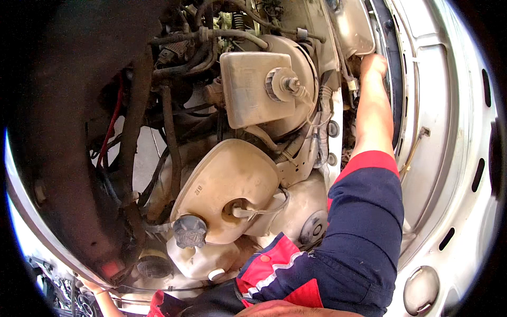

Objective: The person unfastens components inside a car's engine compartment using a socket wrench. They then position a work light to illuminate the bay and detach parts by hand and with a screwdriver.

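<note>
My right arm, in a navy sleeve with a red cuff, stretches up along the right side of a car's engine bay. At its end my right hand (pixel 374 64) reaches into a narrow gap beside a beige plastic housing (pixel 355 29). The fingers are hidden there, so what they touch does not show. Far down at the lower left, my left hand (pixel 91 286) lies at the rim of the car body (pixel 58 259). Its fingers are too small and partly covered to read.
A brake fluid reservoir (pixel 248 90) with a round cap stands in the upper middle. Below sits a larger beige coolant tank (pixel 232 169) with a black cap (pixel 190 231). Dark hoses (pixel 171 142) run down the left. A pale metal panel (pixel 438 105) borders the right.
</note>
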